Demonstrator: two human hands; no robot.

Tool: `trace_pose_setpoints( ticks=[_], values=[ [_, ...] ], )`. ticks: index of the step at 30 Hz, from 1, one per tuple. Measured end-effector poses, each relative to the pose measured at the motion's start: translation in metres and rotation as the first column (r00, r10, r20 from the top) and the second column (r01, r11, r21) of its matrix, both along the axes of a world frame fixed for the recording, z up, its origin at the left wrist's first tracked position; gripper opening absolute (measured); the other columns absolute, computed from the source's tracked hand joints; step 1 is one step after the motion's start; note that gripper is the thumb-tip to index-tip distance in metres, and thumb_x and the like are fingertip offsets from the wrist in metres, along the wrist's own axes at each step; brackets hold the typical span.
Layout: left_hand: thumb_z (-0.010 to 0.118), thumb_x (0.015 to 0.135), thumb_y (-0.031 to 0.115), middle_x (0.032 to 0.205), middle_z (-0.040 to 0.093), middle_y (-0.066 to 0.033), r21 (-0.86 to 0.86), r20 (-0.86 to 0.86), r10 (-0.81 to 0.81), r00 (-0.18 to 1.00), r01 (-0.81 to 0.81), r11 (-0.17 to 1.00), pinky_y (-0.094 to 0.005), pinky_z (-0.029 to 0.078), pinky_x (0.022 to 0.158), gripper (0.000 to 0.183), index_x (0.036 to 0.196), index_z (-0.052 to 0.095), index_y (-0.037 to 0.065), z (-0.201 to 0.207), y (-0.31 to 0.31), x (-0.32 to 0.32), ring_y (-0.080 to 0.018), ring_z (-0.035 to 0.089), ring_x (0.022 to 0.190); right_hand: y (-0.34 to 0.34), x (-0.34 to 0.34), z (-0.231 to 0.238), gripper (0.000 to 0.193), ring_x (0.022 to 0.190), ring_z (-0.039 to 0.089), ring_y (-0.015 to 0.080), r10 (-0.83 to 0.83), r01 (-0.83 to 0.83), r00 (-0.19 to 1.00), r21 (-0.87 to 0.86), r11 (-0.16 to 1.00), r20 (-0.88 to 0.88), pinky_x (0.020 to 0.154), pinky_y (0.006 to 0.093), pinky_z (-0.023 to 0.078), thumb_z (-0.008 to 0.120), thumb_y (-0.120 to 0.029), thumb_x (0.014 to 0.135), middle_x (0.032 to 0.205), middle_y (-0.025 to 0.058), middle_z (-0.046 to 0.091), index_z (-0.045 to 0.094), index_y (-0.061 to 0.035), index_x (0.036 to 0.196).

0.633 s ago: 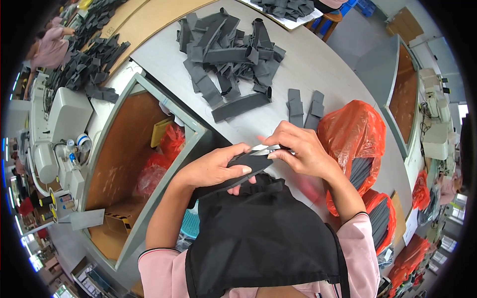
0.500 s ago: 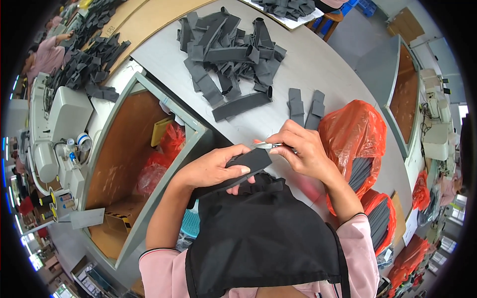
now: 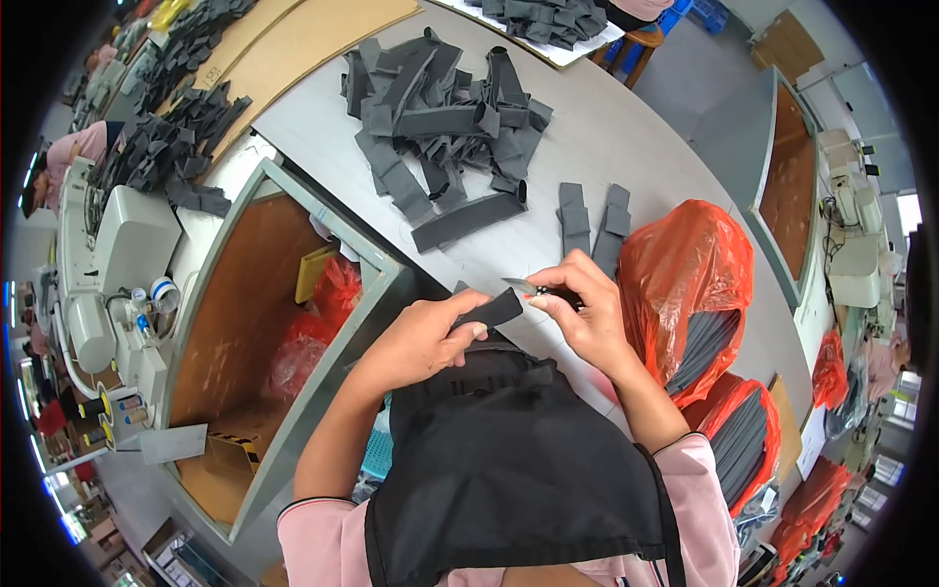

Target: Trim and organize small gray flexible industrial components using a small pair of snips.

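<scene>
My left hand pinches a dark grey fabric strip between thumb and fingers, just above the black apron. Thread snips sit in my right hand, their pointed blades close to the strip's upper right end. I cannot tell whether the blades touch the cloth. Beyond my hands lies a heap of similar grey strips on the pale table. Two folded pieces rest side by side just past my right hand.
On the right, two red plastic bags hold stacked grey strips. A grey-framed wooden compartment with red plastic inside stands at left, beside a white sewing machine. More strips lie at the far left, near another person.
The strip has turned and shows less of its length in my left hand. My right hand has drawn the snips slightly back from its end. The whole view has shifted a little.
</scene>
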State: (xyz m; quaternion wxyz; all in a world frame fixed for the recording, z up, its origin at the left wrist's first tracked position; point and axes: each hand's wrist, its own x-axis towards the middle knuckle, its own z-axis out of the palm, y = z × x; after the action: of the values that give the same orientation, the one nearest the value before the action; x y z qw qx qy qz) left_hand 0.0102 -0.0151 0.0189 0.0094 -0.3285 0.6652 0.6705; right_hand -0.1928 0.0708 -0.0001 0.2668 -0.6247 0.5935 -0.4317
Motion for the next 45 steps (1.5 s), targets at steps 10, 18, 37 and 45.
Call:
trace_pose_setpoints(
  ticks=[10,18,37,45],
  values=[
    [0.05,0.088,0.011,0.08,0.064,-0.0126,-0.305,0.037,0.033,0.999,-0.02,0.952,-0.0326,0.049,0.06,0.031,0.119,0.049,0.008,-0.001,0.005,-0.001,-0.0209,0.063,0.059,0.015,0.009,-0.019,0.017,0.072,0.048,0.0073,-0.289,0.183,0.827,0.254,0.95,0.482,0.064,0.0196,0.041,0.065,0.001,0.077,0.081,0.0015,0.046,0.061,-0.0002,0.093],
    [0.047,0.091,0.008,0.089,0.063,-0.0086,0.151,-0.065,0.049,0.997,-0.039,0.988,-0.0249,0.049,0.058,0.044,0.134,0.037,0.006,0.008,0.003,-0.005,-0.0114,0.059,0.061,0.016,0.024,-0.022,0.019,0.078,0.052,0.0086,-0.195,0.103,0.76,0.182,0.978,0.619,0.072,0.0201,0.043,0.064,-0.001,0.08,0.087,0.0022,0.047,0.059,0.0002,0.098],
    [0.059,0.082,0.007,0.096,0.06,-0.0169,-0.819,0.023,0.144,0.989,-0.064,0.57,-0.04,0.044,0.068,0.056,0.13,0.031,0.009,-0.019,0.023,-0.017,-0.0333,0.059,0.086,-0.003,0.03,-0.026,0.022,0.061,0.04,0.0023,-0.304,0.186,0.658,0.243,0.952,0.689,0.053,0.0168,0.032,0.063,-0.007,0.082,0.076,-0.0043,0.045,0.054,-0.0039,0.101],
    [0.075,0.072,0.028,0.14,0.029,-0.0202,0.104,-0.592,0.354,0.724,-0.367,0.925,-0.0388,0.033,0.096,0.108,0.144,-0.003,0.008,-0.006,0.013,-0.018,-0.0265,0.041,0.117,-0.028,0.01,-0.001,0.023,0.054,0.036,0.0011,-0.215,0.045,0.543,0.227,0.973,0.812,0.046,0.0173,0.027,0.057,-0.009,0.083,0.075,-0.0052,0.046,0.051,-0.0048,0.104]
  ],
)
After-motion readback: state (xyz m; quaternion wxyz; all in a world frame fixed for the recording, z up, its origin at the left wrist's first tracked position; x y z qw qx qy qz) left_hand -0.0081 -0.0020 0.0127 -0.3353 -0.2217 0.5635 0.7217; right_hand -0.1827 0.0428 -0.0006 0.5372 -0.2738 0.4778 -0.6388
